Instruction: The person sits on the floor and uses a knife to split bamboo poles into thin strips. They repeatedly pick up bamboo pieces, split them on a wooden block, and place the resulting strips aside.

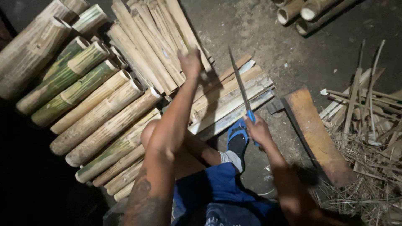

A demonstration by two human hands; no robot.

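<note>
1. Left arm extends far and slightly right, elbow nearly straight, forearm rising away from the body. The left hand rests on the split bamboo slats, at the near end of the leaning bundle.
2. Left fingers curl over a slat's end; the hand is motion-blurred, so I cannot tell whether the grasp is firm.
3. Right arm is bent, forearm running from the near right toward centre. The right hand is clenched around the blue handle of a long knife.
4. Knife blade points far and slightly left, tip raised above the flat bamboo strips lying on the floor just right of the left hand.
5. Round bamboo sections lie stacked side by side at left, some green, some pale.
6. A wooden plank lies on the floor to the right of the knife hand; beside it, at far right, a heap of bamboo shavings.
7. A foot in a blue sandal sits just beside the right hand.
</note>
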